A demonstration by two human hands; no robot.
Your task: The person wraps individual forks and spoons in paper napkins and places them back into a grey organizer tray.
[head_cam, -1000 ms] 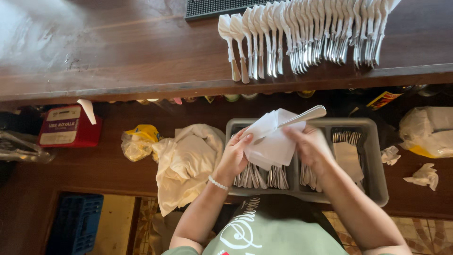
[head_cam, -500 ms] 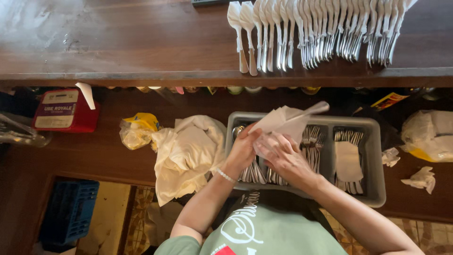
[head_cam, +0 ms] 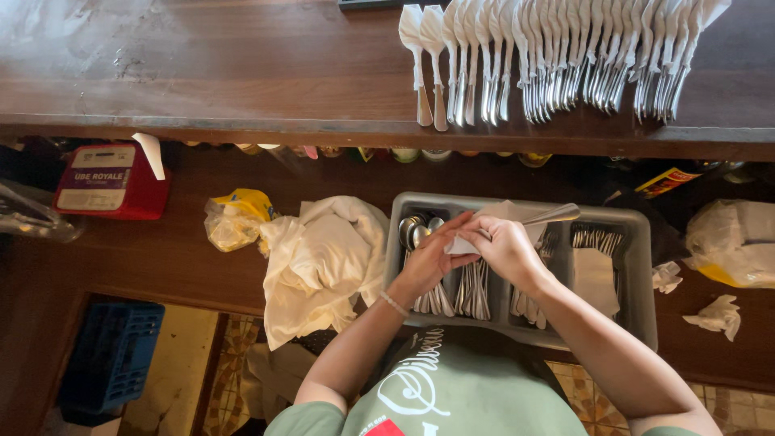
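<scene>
My left hand [head_cam: 429, 260] and my right hand [head_cam: 502, 245] meet over a grey cutlery tray [head_cam: 638, 284]. Between them they hold a white paper napkin [head_cam: 494, 220] folded around a piece of metal cutlery [head_cam: 555, 214] whose end sticks out to the right. The tray's compartments hold spoons [head_cam: 418, 232] and other cutlery under my hands. On the upper wooden counter lies a row of several napkin-wrapped cutlery pieces [head_cam: 557, 56], side by side.
A crumpled white cloth [head_cam: 323, 258] lies left of the tray, beside a yellow plastic bag [head_cam: 236, 220]. A red box [head_cam: 109, 182] sits at the far left. Crumpled tissues [head_cam: 714, 313] and a plastic bag [head_cam: 739, 242] lie right. A blue crate [head_cam: 113, 355] stands below.
The napkin was spread open between my hands; now both hands have closed together and it is folded tight around the cutlery. The view has shifted slightly.
</scene>
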